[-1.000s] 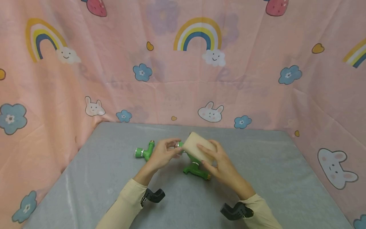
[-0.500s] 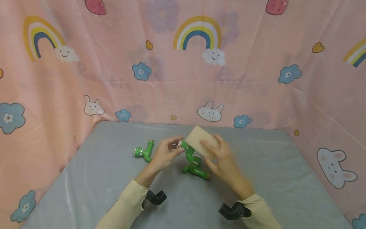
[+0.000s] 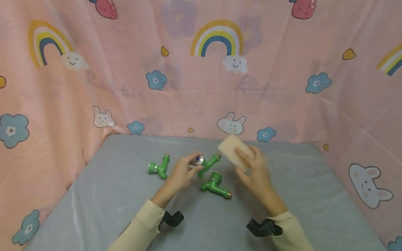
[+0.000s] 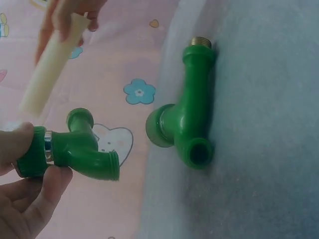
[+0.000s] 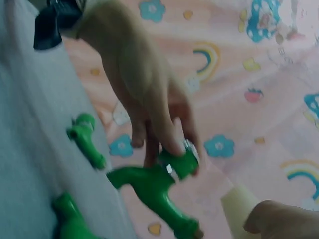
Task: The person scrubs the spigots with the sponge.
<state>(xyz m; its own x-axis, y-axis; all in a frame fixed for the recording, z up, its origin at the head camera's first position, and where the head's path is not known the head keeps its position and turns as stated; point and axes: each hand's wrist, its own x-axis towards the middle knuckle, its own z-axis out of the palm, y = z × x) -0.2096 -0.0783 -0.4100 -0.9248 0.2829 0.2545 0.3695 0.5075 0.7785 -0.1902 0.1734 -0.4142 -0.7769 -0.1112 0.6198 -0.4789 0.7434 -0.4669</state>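
Observation:
My left hand point(image 3: 179, 173) pinches a green faucet point(image 3: 211, 165) by its round knob end, a silvery cap with a dark centre facing the head camera. In the left wrist view, thumb and fingers sit on the knob, with the faucet's spout point(image 4: 107, 166) free of them. A pale cream sponge point(image 3: 233, 149), flat and rectangular, is gripped in my right hand point(image 3: 258, 176), to the right of the held faucet and apart from it. Below the held faucet, a second green faucet point(image 3: 216, 187) lies on the table.
A third green faucet point(image 3: 161, 168) lies left of my left hand, its brass threaded end pointing away. Grey cloth covers the table point(image 3: 103, 195). Behind and at both sides hangs a pink patterned curtain point(image 3: 188, 101).
My right hand has drawn the sponge rightward, away from the held faucet it overlapped earlier. My left hand has turned the faucet, so its capped knob and threaded end now show.

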